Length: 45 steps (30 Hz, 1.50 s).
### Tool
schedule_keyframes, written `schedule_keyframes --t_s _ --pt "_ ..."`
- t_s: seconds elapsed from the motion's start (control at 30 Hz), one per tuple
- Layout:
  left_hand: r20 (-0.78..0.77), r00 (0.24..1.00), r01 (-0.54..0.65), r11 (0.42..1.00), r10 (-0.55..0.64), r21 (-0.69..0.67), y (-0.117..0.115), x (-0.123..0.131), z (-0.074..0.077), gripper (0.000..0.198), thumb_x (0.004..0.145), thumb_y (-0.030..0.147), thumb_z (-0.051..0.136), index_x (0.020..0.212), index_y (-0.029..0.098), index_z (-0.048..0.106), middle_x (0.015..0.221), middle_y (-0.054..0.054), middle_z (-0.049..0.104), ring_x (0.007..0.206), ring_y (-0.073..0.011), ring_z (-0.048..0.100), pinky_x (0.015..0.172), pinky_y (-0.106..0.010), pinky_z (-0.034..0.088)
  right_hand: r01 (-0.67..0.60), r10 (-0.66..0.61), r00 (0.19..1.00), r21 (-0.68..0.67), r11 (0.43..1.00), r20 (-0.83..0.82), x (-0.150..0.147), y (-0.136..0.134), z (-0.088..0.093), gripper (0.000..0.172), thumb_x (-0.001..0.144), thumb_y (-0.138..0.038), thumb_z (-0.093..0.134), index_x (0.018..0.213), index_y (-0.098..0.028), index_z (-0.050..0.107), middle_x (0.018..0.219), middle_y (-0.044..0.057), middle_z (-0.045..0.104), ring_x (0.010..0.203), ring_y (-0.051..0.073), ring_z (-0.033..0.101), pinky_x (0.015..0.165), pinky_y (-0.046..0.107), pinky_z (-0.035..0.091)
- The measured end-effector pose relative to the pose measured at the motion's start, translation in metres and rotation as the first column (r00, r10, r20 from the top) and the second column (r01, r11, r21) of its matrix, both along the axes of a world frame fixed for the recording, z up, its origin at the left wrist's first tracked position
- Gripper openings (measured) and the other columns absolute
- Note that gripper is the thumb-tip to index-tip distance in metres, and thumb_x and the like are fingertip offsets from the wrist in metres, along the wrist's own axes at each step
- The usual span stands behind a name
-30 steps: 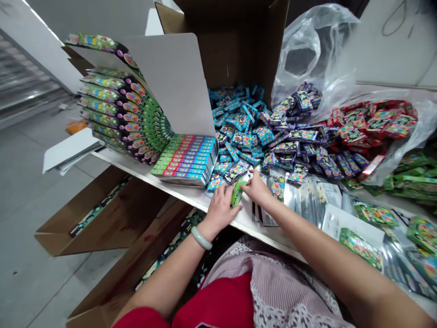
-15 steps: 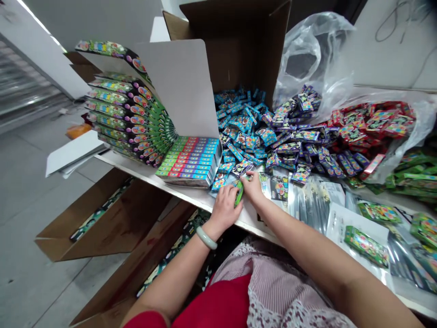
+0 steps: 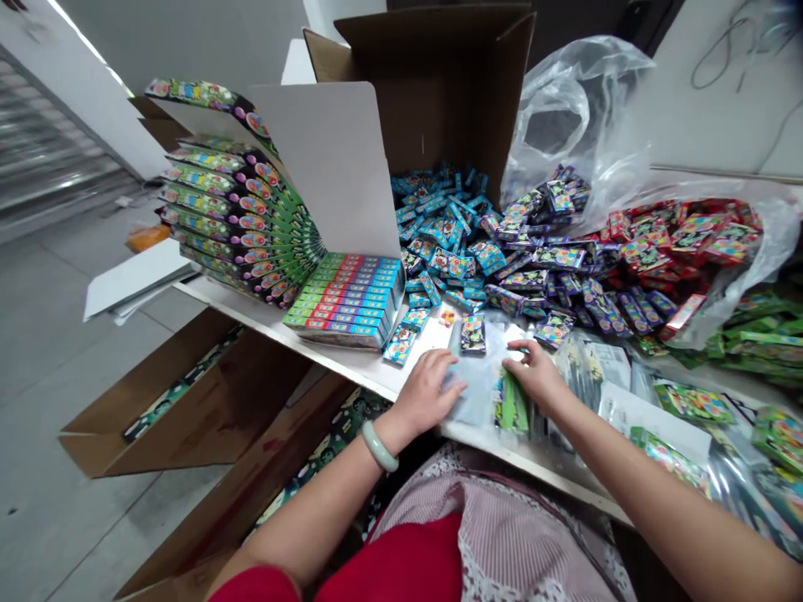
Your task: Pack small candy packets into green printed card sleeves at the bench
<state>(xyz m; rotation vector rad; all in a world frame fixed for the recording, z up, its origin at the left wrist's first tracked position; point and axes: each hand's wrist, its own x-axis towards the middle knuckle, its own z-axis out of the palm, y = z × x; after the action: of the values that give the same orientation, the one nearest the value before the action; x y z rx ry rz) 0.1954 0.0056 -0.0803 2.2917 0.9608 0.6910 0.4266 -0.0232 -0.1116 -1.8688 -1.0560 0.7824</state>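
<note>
In the head view, the left hand (image 3: 427, 393) lies flat on a clear plastic sleeve (image 3: 477, 376); the right hand (image 3: 533, 372), fingers loosely spread, touches its right edge, just above a green card packet (image 3: 511, 405).

readable text: none | card packets (image 3: 473, 334), stacked boxes (image 3: 342, 303): print too small to read
</note>
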Motion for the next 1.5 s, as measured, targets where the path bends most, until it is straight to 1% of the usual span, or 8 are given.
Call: schedule_keyframes --t_s 0.17,0.3,0.4,0.57,0.87,1.17,1.37,1.5 --pt "-0.197 0.980 -0.052 0.989 0.024 -0.137 0.006 0.020 -0.002 0.064 0.075 0.038 0.073 0.127 0.013 0.048 0.134 -0.019 0.050 0.129 -0.0355 0.040 0.110 -0.054 0.032 0.029 -0.028 0.998 -0.017 0.999 0.060 0.012 -0.020 -0.003 0.046 0.073 -0.034 0.054 0.117 -0.018 0.055 0.081 0.005 0.062 0.069 0.023 0.061 0.067 0.038 0.053" --pt "-0.166 0.986 -0.059 0.982 0.029 -0.181 0.007 0.031 -0.001 0.059 0.074 0.029 0.072 0.126 0.015 0.049 0.124 -0.016 0.054 0.121 -0.0320 0.046 0.105 -0.049 0.037 -0.024 -0.002 0.966 0.097 0.995 0.257 0.000 -0.038 0.006 0.060 0.082 -0.034 0.050 0.139 -0.018 0.040 0.140 0.018 0.045 0.129 0.031 0.046 0.099 0.049 0.044" --pt "-0.124 0.990 -0.091 0.966 0.062 -0.243 0.013 0.032 -0.006 0.057 0.071 0.024 0.073 0.123 0.017 0.050 0.112 -0.011 0.059 0.108 -0.0280 0.054 0.096 -0.044 0.043 -0.289 0.232 0.830 0.035 0.957 0.506 -0.011 -0.064 0.020 0.057 0.084 -0.035 0.056 0.139 -0.024 0.046 0.155 0.015 0.028 0.144 0.035 0.021 0.110 0.058 0.028" --pt "-0.022 0.991 -0.129 0.901 0.132 -0.413 0.036 0.039 -0.020 0.042 0.073 0.018 0.064 0.114 0.017 0.053 0.073 0.003 0.052 0.068 -0.0144 0.055 0.064 -0.025 0.045 -0.576 0.622 0.582 -0.274 0.770 0.524 -0.027 -0.082 0.027 0.060 0.077 -0.042 0.070 0.135 -0.035 0.054 0.153 0.010 0.036 0.142 0.040 0.024 0.107 0.062 0.028" --pt "0.114 0.983 -0.055 0.824 0.144 -0.564 0.056 0.054 -0.004 0.034 0.068 0.020 0.065 0.101 0.015 0.060 0.061 0.006 0.049 0.058 -0.0104 0.046 0.055 -0.021 0.035 -0.403 0.477 0.660 -0.262 0.877 0.580 -0.041 -0.065 0.033 0.043 0.082 -0.027 0.067 0.124 -0.024 0.062 0.142 0.013 0.049 0.134 0.039 0.037 0.101 0.055 0.038" --pt "0.258 0.966 0.194 0.609 0.018 -0.769 0.044 0.032 0.033 0.041 0.069 0.036 0.070 0.102 0.012 0.065 0.094 -0.008 0.069 0.079 -0.0184 0.062 0.069 -0.028 0.049 -0.289 0.116 0.838 0.255 0.923 0.533 0.031 -0.035 0.057 0.032 0.092 -0.027 0.048 0.120 -0.017 0.060 0.120 0.014 0.064 0.116 0.028 0.055 0.102 0.047 0.040" --pt "0.225 0.970 0.156 0.949 -0.094 -0.274 0.005 0.025 0.071 0.028 0.088 0.024 0.053 0.113 0.015 0.063 0.096 -0.008 0.064 0.087 -0.0183 0.059 0.079 -0.031 0.049 -0.123 0.086 0.989 0.339 0.933 0.122 0.016 -0.037 0.075 0.045 0.086 -0.043 0.057 0.125 -0.020 0.055 0.120 0.014 0.063 0.102 0.026 0.062 0.086 0.044 0.051" --pt "0.091 0.913 0.387 0.916 -0.397 0.104 -0.041 0.040 0.085 0.037 0.090 0.008 0.041 0.124 0.014 0.055 0.111 -0.014 0.058 0.106 -0.0225 0.054 0.093 -0.039 0.048 -0.024 0.114 0.918 0.235 0.972 -0.380 -0.003 -0.069 0.078 0.052 0.080 -0.056 0.062 0.118 -0.020 0.060 0.114 0.012 0.068 0.095 0.027 0.067 0.078 0.042 0.056"
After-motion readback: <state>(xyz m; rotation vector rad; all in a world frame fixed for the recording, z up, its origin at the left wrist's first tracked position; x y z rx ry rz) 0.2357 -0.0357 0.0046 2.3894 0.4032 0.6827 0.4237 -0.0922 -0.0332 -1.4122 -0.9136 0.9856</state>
